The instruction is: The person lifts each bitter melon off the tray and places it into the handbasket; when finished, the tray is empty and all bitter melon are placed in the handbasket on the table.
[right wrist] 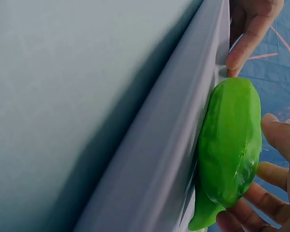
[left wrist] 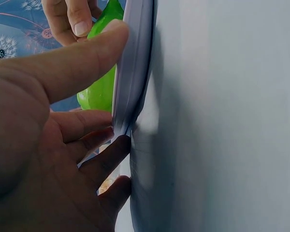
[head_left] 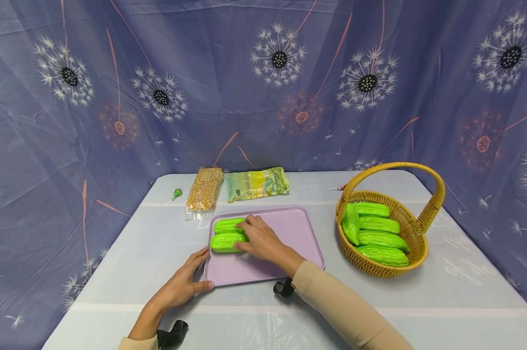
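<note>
Head view: lilac tray (head_left: 285,233) flat on pale table (head_left: 420,301), two green bitter gourds side by side at tray's left end. Right hand (head_left: 263,240) laid over near gourd (head_left: 226,242), fingers curled round it, fingertips also reaching far gourd (head_left: 228,225). Left hand (head_left: 182,282) at tray's near-left corner, fingers nearly straight along the left edge, thumb against the front edge; bracing, not gripping. Left wrist view: left hand (left wrist: 48,145) with thumb over tray rim (left wrist: 130,72), other fingers against the rim's outer side, gourd (left wrist: 101,87) just beyond the rim, right hand fingertips (left wrist: 79,26) on it. Right wrist view: gourd (right wrist: 229,145) resting against the tray's inner wall (right wrist: 183,145), right hand fingers (right wrist: 275,135) wrapped round its far side, left hand thumb (right wrist: 249,34) on the rim past the gourd's tip. Wicker basket (head_left: 414,253) with arched handle to the right of tray, well apart, four more green gourds (head_left: 377,233) stacked inside. Behind tray: clear bag of corn kernels (head_left: 205,189), green-yellow snack packet (head_left: 256,184) just beside it, green lollipop (head_left: 176,194) further left. Dandelion-print cloth (head_left: 158,97) as backdrop.
</note>
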The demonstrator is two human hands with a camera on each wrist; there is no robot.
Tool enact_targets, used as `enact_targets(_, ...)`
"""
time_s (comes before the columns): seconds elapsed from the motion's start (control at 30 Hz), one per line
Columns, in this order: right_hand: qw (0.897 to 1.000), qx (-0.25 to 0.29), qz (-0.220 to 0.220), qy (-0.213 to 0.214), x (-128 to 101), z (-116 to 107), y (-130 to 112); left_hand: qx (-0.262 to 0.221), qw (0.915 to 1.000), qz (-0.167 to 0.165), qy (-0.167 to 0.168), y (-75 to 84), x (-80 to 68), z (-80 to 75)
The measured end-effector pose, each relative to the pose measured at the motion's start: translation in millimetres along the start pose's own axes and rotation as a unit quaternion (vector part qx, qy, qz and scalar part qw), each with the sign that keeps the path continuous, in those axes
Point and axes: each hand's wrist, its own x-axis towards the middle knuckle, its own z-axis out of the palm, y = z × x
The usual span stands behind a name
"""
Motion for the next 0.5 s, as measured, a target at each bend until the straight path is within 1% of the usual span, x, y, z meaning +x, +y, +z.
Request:
enact_targets(0.1,1.000,-0.001,0.000,-0.003,0.7,1.9,0.5,0.001,1.0000,0.003,-0.002,-0.5,-0.3,0.5)
enact_targets(0.27,1.000,0.005,0.000,-0.009,1.6,3.5,1.1,0.002,1.0000,-0.003,-0.001,-0.7,-0.2,0.3)
enact_targets(0.5,1.000,-0.002,-0.002,-0.022,2.6,4.3,0.7,0.004,1.0000,-0.004,0.000,-0.9,0.2,-0.5)
